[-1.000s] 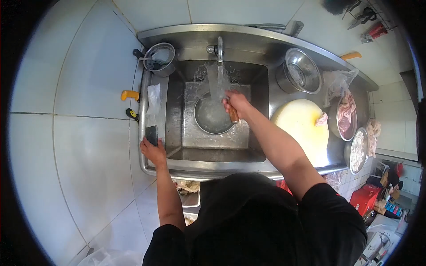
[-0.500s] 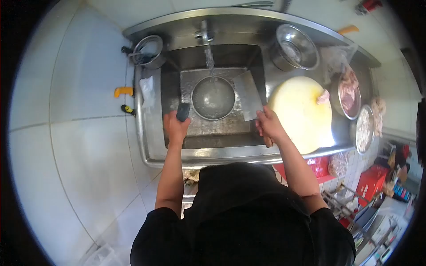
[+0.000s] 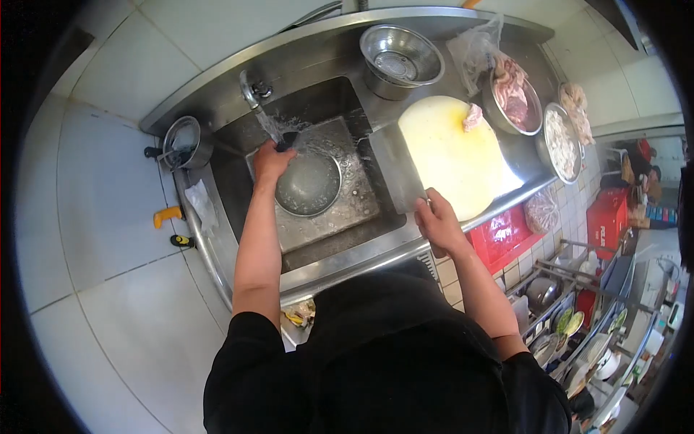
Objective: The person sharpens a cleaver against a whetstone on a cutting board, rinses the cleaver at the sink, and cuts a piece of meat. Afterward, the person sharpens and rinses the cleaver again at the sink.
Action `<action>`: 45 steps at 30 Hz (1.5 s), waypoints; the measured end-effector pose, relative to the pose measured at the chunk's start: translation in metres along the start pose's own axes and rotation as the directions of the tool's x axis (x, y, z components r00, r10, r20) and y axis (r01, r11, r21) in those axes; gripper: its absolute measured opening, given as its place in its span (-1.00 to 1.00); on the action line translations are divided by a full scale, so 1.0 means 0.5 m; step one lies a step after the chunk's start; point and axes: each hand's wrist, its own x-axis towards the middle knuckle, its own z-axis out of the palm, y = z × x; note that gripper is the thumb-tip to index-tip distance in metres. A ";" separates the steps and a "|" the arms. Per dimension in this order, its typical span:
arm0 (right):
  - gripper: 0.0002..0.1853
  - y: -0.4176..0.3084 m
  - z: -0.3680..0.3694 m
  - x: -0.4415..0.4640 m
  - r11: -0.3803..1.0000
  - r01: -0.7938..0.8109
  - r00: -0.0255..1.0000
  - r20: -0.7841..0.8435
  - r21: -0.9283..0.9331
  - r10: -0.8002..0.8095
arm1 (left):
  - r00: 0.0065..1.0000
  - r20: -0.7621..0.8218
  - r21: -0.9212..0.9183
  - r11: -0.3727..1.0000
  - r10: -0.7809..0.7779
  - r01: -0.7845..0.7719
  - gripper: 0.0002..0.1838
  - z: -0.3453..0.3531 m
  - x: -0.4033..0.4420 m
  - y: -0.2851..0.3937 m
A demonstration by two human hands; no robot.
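My left hand (image 3: 270, 162) is closed around a small dark block (image 3: 288, 140), whose exact kind I cannot make out. Water from the tap (image 3: 250, 92) splashes over this hand and the block. Just beside it, a round metal bowl (image 3: 311, 186) full of water stands in the steel sink (image 3: 329, 237). In my right hand (image 3: 439, 223) is a cleaver (image 3: 396, 165), gripped by its handle. Its broad blade points away from me, over the sink's right edge and alongside the round cutting board (image 3: 448, 163).
On the board lies a small piece of meat (image 3: 473, 117). Behind it are stacked metal bowls (image 3: 402, 58); to the right, a bowl of raw meat (image 3: 510, 98) and a bowl of pale pieces (image 3: 561, 143). A metal pot (image 3: 189, 145) stands left of the sink.
My left hand has carried the dark block forward into the water stream. The cleaver has moved from above the sink toward the board's edge. My view has turned to the right.
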 end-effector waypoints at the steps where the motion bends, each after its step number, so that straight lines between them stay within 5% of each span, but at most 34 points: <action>1: -0.82 0.007 -0.007 -0.006 0.999 0.009 0.999 -0.041 0.034 -0.008 | 1.000 0.010 0.004 1.000 0.011 -0.011 -0.37 -0.010 0.003 0.008; 4: -0.82 0.031 -0.029 -0.021 0.998 0.037 0.992 -0.120 0.052 -0.030 | 0.978 0.155 0.122 0.985 -0.140 0.122 -0.54 -0.017 0.012 0.002; 5: -0.83 0.032 -0.037 -0.025 0.996 0.053 0.989 -0.144 0.066 -0.043 | 0.957 0.221 -0.249 0.937 -0.190 0.244 -0.60 0.016 0.034 -0.050; 6: -0.84 0.034 -0.049 -0.034 0.995 0.068 0.983 -0.175 0.078 -0.054 | 0.929 0.310 -0.571 0.741 -0.204 0.353 -0.67 0.036 0.051 -0.074; 7: -0.84 0.036 -0.063 -0.045 0.994 0.071 0.978 -0.199 0.081 -0.054 | 0.929 0.322 -0.570 0.746 -0.183 0.344 -0.67 0.037 0.050 -0.073; 9: -0.86 0.037 -0.088 -0.064 0.988 0.087 0.955 -0.292 0.125 -0.047 | 0.853 0.495 -0.803 0.287 -0.166 0.522 -0.75 0.042 0.027 -0.062; 10: -0.86 0.040 -0.105 -0.074 0.984 0.096 0.942 -0.334 0.148 -0.041 | 0.852 0.503 -0.798 0.299 -0.145 0.522 -0.75 0.051 0.012 -0.038; 12: -0.79 0.068 -0.151 -0.086 0.990 0.087 0.914 -0.405 0.112 -0.035 | 0.834 0.531 -0.717 0.445 -0.151 0.537 -0.71 0.067 -0.022 0.013; 14: -0.75 0.135 -0.200 -0.081 0.960 0.271 0.753 -0.605 -0.072 -0.258 | 0.844 0.535 -0.713 0.513 -0.043 0.479 -0.62 0.109 -0.069 0.096; 16: -0.74 0.149 -0.249 -0.111 0.991 0.134 0.722 -0.682 -0.028 -0.117 | 0.958 0.231 -0.564 0.826 0.170 -0.010 -0.55 0.149 -0.187 0.266; 18: -0.73 0.234 -0.326 -0.106 0.968 0.109 0.641 -0.728 -0.226 -0.242 | 0.891 0.230 -0.511 0.827 0.393 -0.233 -0.43 0.228 -0.249 0.361; 19: -0.68 0.232 -0.341 -0.128 0.991 0.094 0.680 -0.721 -0.092 -0.131 | 0.862 0.221 -0.405 0.847 0.456 -0.344 -0.41 0.264 -0.281 0.409; 22: -0.73 0.292 -0.389 -0.156 0.985 0.048 0.704 -0.694 -0.166 -0.151 | 0.800 0.233 -0.114 0.833 0.552 -0.541 -0.36 0.346 -0.373 0.511; 24: -0.72 0.254 -0.380 -0.198 0.976 0.014 0.705 -0.690 -0.220 -0.165 | 0.811 0.233 -0.072 0.841 0.537 -0.536 -0.36 0.389 -0.400 0.518; 26: -0.71 0.267 -0.386 -0.208 0.998 -0.044 0.829 -0.559 -0.034 0.018 | 0.812 0.181 -0.091 0.831 0.555 -0.548 -0.33 0.396 -0.421 0.512; 30: -0.63 0.336 -0.379 -0.162 0.975 0.110 0.906 -0.385 -0.194 -0.179 | 0.752 0.001 -0.098 0.749 0.659 -0.655 -0.42 0.359 -0.438 0.525; 32: -0.60 0.316 -0.357 -0.142 0.971 0.161 0.921 -0.327 -0.175 -0.212 | 0.697 0.039 -0.119 0.696 0.716 -0.708 -0.45 0.351 -0.452 0.549; 34: -0.58 0.276 -0.340 -0.137 0.979 0.073 0.964 -0.237 -0.193 -0.118 | 0.472 0.217 0.084 0.466 0.854 -0.881 -0.43 0.360 -0.455 0.555; 35: -0.53 0.281 -0.334 -0.126 0.988 0.022 0.981 -0.188 -0.154 -0.051 | 0.515 0.353 0.137 0.502 0.781 -0.854 -0.36 0.363 -0.464 0.549; 38: -0.51 0.278 -0.316 -0.140 0.994 0.068 0.990 -0.121 -0.083 -0.078 | 0.557 0.401 0.250 0.498 0.727 -0.830 -0.29 0.361 -0.502 0.518; 40: -0.49 0.273 -0.309 -0.111 0.991 0.005 0.995 -0.100 -0.131 -0.018 | 0.574 0.458 0.267 0.511 0.678 -0.817 -0.25 0.364 -0.479 0.513; 42: -0.45 0.240 -0.308 -0.041 0.904 -0.088 0.976 -0.218 -0.418 -0.005 | 0.587 0.430 0.365 0.463 0.686 -0.808 -0.20 0.385 -0.405 0.533; 45: -0.40 0.155 -0.327 0.068 0.885 -0.113 0.972 -0.237 -0.452 0.003 | 0.652 0.451 0.380 0.531 0.609 -0.758 -0.19 0.397 -0.275 0.606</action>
